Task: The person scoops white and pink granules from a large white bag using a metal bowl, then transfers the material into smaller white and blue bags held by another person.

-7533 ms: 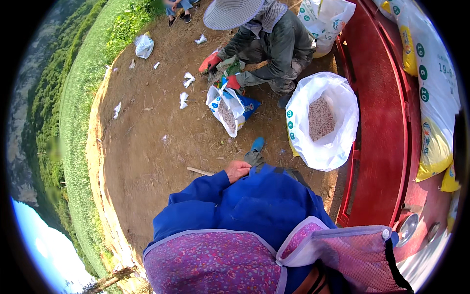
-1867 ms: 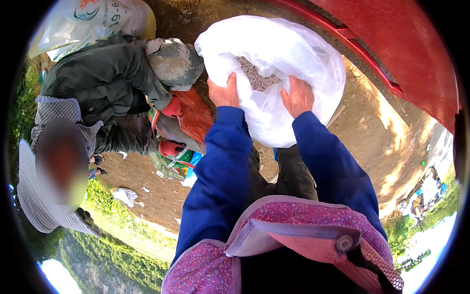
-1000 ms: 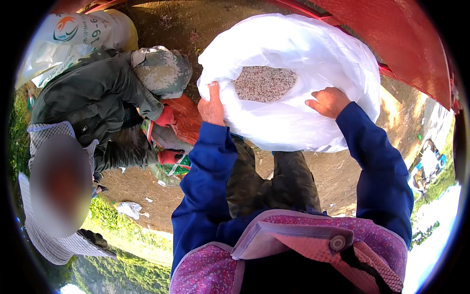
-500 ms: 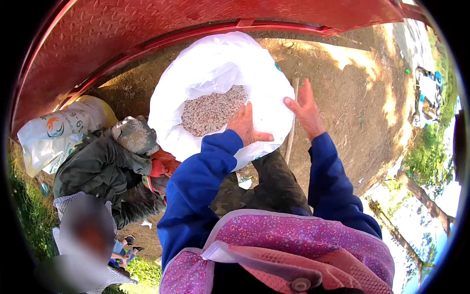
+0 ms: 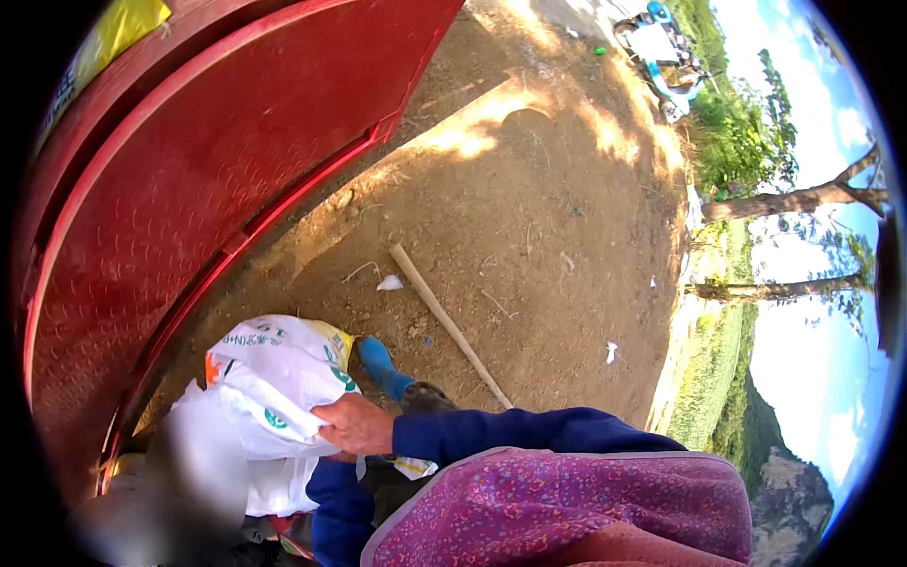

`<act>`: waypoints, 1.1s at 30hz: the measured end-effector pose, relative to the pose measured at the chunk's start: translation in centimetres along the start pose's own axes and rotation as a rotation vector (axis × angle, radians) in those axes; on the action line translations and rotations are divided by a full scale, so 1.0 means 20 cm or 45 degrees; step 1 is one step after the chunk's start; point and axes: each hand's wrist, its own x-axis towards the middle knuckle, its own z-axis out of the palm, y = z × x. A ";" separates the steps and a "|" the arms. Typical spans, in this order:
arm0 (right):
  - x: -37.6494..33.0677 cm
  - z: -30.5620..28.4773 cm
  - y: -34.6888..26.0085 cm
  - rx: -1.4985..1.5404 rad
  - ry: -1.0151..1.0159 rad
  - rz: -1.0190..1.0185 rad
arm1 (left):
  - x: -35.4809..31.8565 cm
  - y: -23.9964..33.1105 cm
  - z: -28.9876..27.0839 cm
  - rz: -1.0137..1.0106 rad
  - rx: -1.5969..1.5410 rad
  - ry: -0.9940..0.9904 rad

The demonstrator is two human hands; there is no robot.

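A white sack (image 5: 274,383) with green and orange print stands at the lower left, upright and bunched at its near side. My right hand (image 5: 359,425) is closed on the edge of its material, arm stretched across from the right in a blue sleeve. Just below it comes my left forearm (image 5: 338,506), also in a blue sleeve; the left hand is mostly hidden behind the right hand and the sack, so its fingers do not show. What lies inside the sack is not visible from here.
A red metal panel (image 5: 227,151) rises along the left. On the dirt ground lie a wooden stick (image 5: 449,326) and scraps of white litter (image 5: 389,283). A blue boot (image 5: 381,367) stands beside the sack. A blue vehicle (image 5: 661,61) is parked far off near trees.
The view has swung right, and the sack now sits lower left. My hands, earlier spread apart at its open mouth, have come together at its edge; the right one has closed on it.
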 end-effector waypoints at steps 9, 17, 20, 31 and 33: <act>-0.17 -0.07 0.13 -0.099 -0.054 0.118 | 0.26 -0.07 0.31 -0.333 -0.608 0.134; -0.10 -0.08 0.26 0.015 0.162 0.155 | 0.26 -0.22 0.37 -0.503 -1.173 0.489; 0.00 -0.03 -0.04 0.261 0.060 -0.099 | 0.08 -0.32 0.29 -0.528 -1.411 0.646; -0.45 0.36 1.83 0.093 0.543 0.859 | -0.32 -0.49 -0.12 -0.548 -1.866 0.605; -0.22 0.48 1.85 0.333 0.478 1.185 | -0.40 -0.52 -0.23 -0.546 -1.736 0.786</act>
